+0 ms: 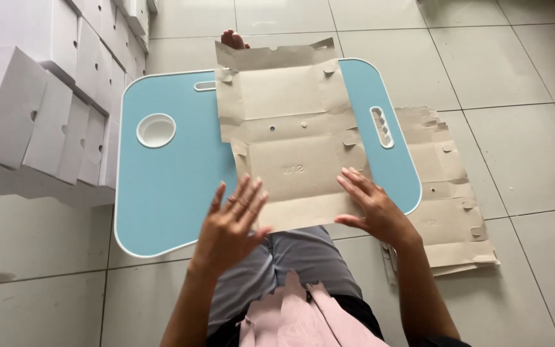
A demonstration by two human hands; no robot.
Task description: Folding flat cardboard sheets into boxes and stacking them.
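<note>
Fingers [242, 196] of left hand [229, 228] spread wide and open, hovering just above near-left corner of cardboard sheet [290, 138], gripping nothing; cannot tell whether tips touch it; fingers [354, 183] of right hand [374, 209] also open, laid flat on near-right part of sheet, palm down, nothing held.

Sheet: brown flat box blank, pre-creased, with flaps, tab cuts and small round holes; lying unfolded on light blue counter [168, 186], far edge overhanging counter's back, near edge at counter's front over the lap; far flap curling up slightly.

Handling, judged: light; stiff across panels but bends easily along creases; thin tabs likely to tear or crumple if pulled; surface matte, not slippery; best taken by long side edges or outer flaps near a crease, both hands, not by small tabs.

Around: white round cup recess [156, 130] in counter at left, well apart from sheet; oval slot [381, 126] at right, just beside sheet; stack of blanks [447, 193] of same kind on tiled floor [521, 77] at right, beside right hand; pile of white boxes [39, 109] at left on floor; bare toes [233, 40] showing past far edge of sheet.
</note>
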